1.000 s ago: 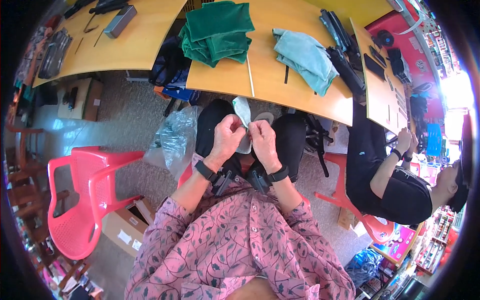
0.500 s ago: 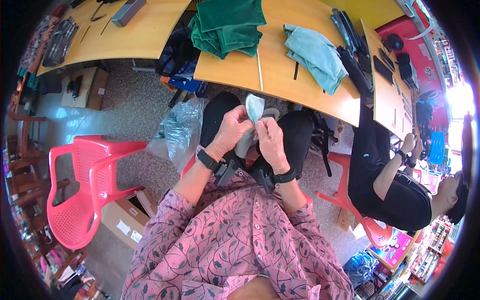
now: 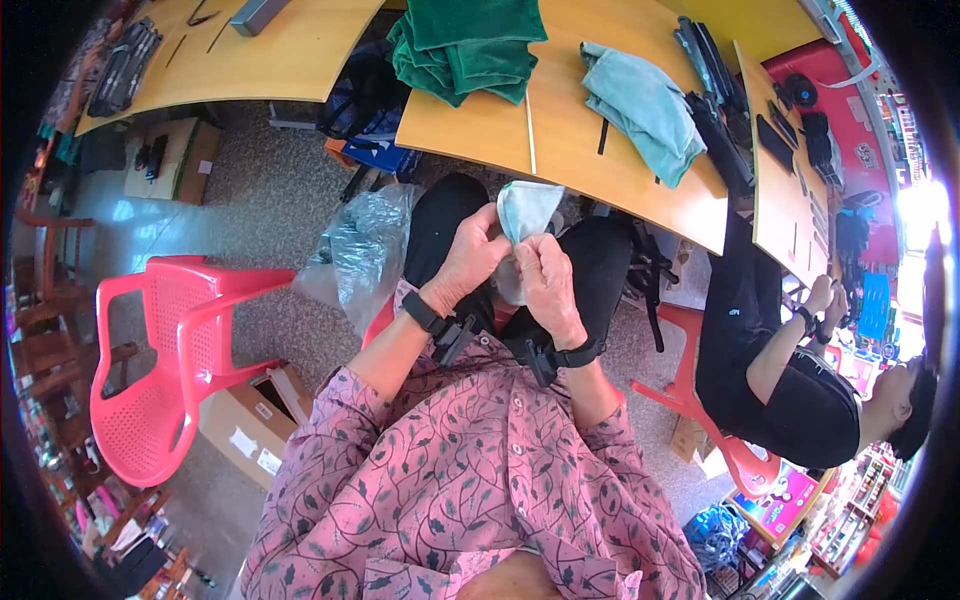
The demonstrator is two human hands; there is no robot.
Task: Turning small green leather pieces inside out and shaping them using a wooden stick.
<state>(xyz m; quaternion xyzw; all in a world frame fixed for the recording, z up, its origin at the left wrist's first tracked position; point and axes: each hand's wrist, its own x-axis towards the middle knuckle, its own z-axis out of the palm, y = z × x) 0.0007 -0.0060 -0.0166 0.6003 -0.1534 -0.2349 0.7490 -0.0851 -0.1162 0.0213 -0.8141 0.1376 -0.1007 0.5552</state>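
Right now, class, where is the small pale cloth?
In the head view, the small pale cloth is just above the picture's middle, pinched by the left hand and right hand, below the near edge of the table.

The fabric (image 3: 530, 207) is right of the bag (image 3: 362, 250), before the table (image 3: 568, 128)

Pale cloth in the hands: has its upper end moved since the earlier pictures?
Yes, rightward: the pale cloth had its upper end left of the white strip on the table; now that end shows just below the strip, fanned wider.
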